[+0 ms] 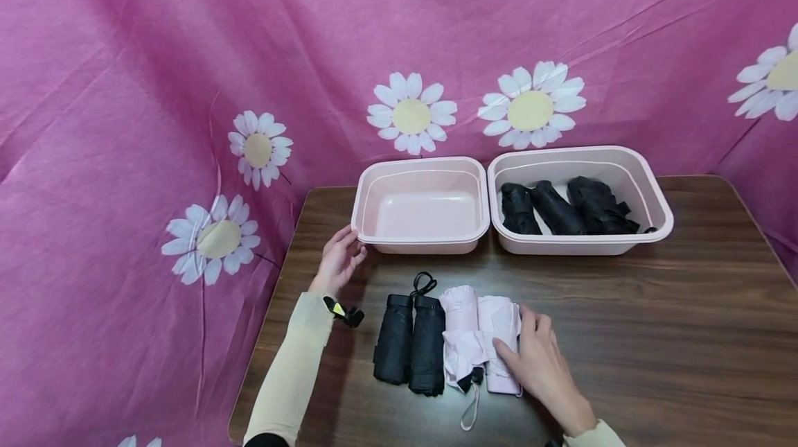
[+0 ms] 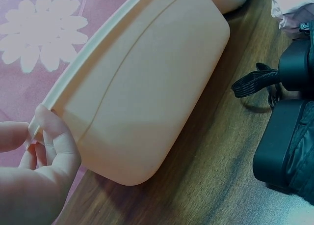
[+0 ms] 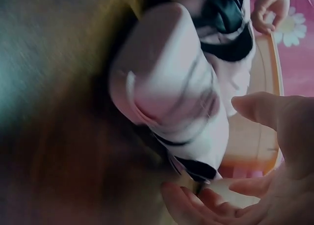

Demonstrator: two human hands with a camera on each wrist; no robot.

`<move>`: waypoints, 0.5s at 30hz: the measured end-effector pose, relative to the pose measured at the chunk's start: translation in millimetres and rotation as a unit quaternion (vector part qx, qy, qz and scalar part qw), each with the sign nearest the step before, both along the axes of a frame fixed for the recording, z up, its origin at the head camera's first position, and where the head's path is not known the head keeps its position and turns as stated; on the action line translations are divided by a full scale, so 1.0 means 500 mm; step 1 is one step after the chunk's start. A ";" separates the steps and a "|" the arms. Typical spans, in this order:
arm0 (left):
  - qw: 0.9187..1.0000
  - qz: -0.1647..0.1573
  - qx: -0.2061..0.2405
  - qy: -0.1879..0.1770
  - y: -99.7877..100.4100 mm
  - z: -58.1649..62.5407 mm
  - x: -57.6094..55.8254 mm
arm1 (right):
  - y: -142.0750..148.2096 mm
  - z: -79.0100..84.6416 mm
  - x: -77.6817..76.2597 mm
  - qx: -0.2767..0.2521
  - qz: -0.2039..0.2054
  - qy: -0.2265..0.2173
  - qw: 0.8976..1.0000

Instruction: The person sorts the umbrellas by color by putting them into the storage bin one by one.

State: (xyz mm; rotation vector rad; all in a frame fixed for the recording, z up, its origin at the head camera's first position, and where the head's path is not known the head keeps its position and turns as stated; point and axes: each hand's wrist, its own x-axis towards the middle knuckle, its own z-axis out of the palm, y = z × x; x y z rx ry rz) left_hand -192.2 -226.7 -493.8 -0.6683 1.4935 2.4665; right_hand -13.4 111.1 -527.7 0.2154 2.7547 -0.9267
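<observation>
My left hand (image 1: 339,261) pinches the near left corner of the rim of a pale pink plastic basin (image 1: 424,248); the left wrist view shows thumb and fingers on that rim. Above the table's right front, my right hand (image 1: 544,362) is spread beside a folded pale pink umbrella (image 1: 499,329), thumb over it and fingers along its right side. A gap shows between that hand and the umbrella in the right wrist view. A second pink umbrella (image 1: 460,315) with a wrist loop lies to its left. Further left are two folded black umbrellas (image 1: 394,343), (image 1: 427,350) side by side.
Another pink basin (image 1: 567,246) stands against the first one's right side. It holds several black folded umbrellas (image 1: 557,208). Both stand at the back of the wooden table (image 1: 686,336), before a pink cloth (image 1: 312,52) printed with daisies.
</observation>
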 end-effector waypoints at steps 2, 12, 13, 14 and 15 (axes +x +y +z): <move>1.000 0.000 0.001 -0.001 0.000 0.001 0.000 | -0.005 -0.006 0.006 0.000 -0.002 -0.012 1.000; 1.000 -0.004 0.005 0.001 0.002 0.000 -0.001 | -0.024 -0.023 0.022 -0.003 -0.012 -0.023 1.000; 1.000 -0.003 0.006 0.001 0.002 0.000 0.000 | -0.025 -0.023 0.022 -0.004 -0.012 -0.028 1.000; 1.000 -0.003 0.007 0.000 0.001 0.000 0.000 | -0.026 -0.023 0.022 -0.005 -0.011 -0.034 0.999; 1.000 -0.002 0.007 0.000 0.000 0.000 0.001 | -0.027 -0.023 0.022 -0.005 -0.011 -0.040 0.999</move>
